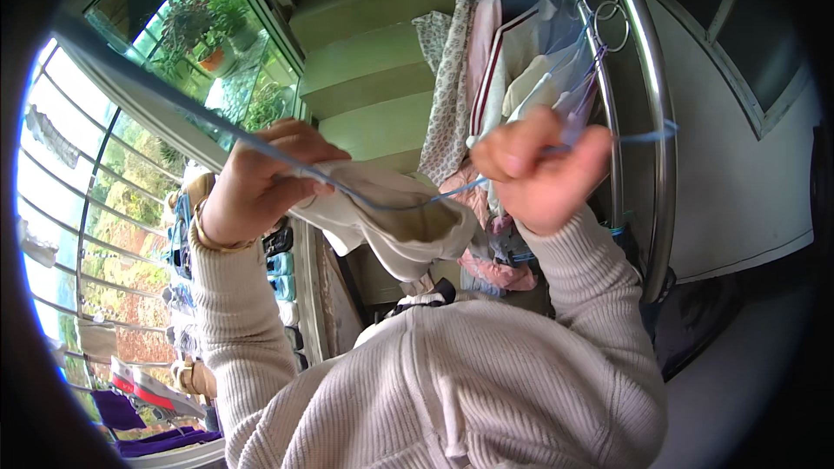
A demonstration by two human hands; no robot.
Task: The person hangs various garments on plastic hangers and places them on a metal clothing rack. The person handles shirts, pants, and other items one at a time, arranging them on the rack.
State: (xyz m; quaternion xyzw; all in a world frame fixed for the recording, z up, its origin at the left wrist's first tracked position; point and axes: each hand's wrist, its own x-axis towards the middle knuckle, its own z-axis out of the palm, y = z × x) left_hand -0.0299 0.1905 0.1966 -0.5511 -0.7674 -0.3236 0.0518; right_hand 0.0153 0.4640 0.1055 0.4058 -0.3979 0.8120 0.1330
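Note:
My left hand (pixel 270 172) pinches one end of an off-white fabric item (pixel 391 208), with its thumb in front. The item's exact kind is unclear; an olive-beige inner side shows in its opening. A thin blue cord (pixel 371 204) runs from the upper left, across my left hand and the fabric, sagging in the middle. Farther right, it passes through the curled fingers of my right hand (pixel 537 166), which is blurred by motion. Beyond that hand, the cord reaches a steel rail (pixel 658 111). Its stretch behind my right fingers is hidden.
Laundry (pixel 495 71) hangs beside the steel rails, including leopard-print cloth (pixel 449 78). Metal rings (pixel 609 17) sit near the rails. Greenish steps (pixel 371 58) rise behind. At left are a barred window (pixel 98 163), potted plants (pixel 208 52) and several shoes (pixel 156 391).

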